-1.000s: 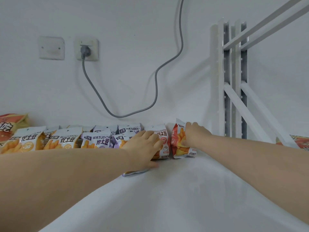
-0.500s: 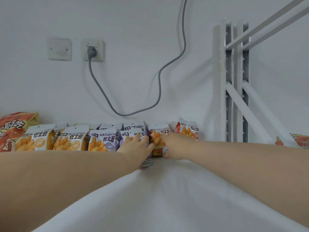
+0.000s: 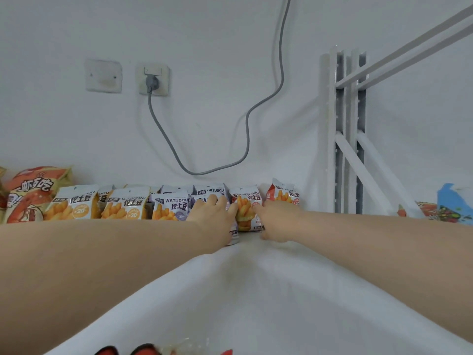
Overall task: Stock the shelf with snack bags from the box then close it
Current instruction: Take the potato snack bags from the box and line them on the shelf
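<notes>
Head view only. Stocking well under way, by the look of it: row of small snack bags standing along back of shelf, against wall, two deep in places. Orange-trimmed ones at left, purple one mid-row, red-trimmed bag at right end.

Left hand laid on front of a purple-trimmed bag, fingers together and fairly straight, pressing rather than gripping. Right hand just beside, fingertips at right edge of red-and-white bag standing between the two hands; pinch or plain touch, cannot tell.

Judged step: squaring up bags at right end of row. Bare shelf between row and white upright, so room for more. Box not in view; bags left inside unknown. Closing of box not yet done, as far as shown.

Large shrimp-snack bag at far left, blue packet at far right.
</notes>
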